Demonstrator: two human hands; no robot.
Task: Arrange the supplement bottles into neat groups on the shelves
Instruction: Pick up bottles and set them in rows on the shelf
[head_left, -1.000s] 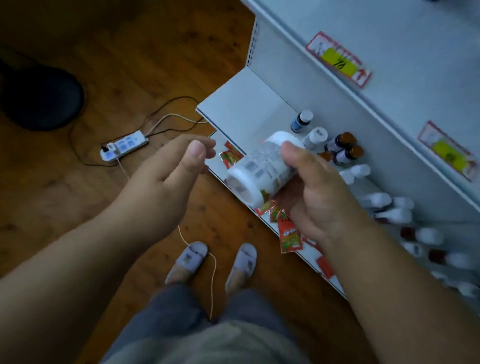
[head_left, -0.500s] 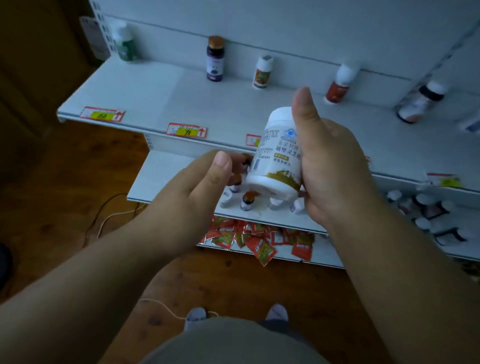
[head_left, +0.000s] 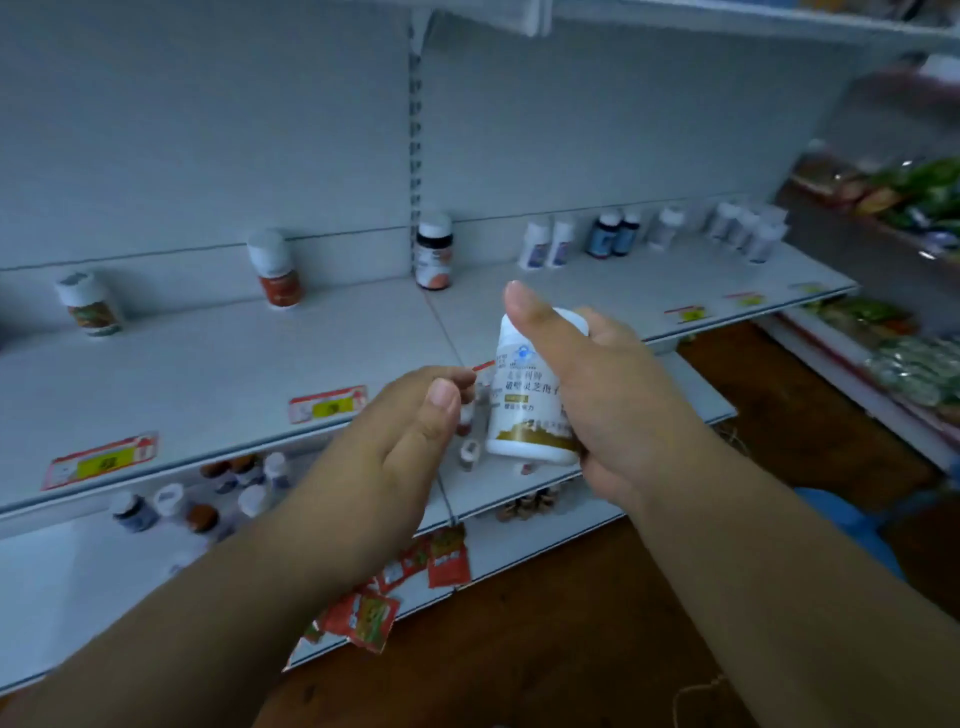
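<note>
Right hand (head_left: 613, 410) grips the white supplement bottle (head_left: 524, 410) upright (thumb along its front); left hand (head_left: 400, 452) hovers beside, fingers loosely curled, holding nothing.

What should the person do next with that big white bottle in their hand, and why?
Probably carry the big white bottle with the gold band, which the right hand grips upright, forward onto the pale grey upper shelf. Bare shelf lies just ahead, and the left hand holds nothing.
</note>
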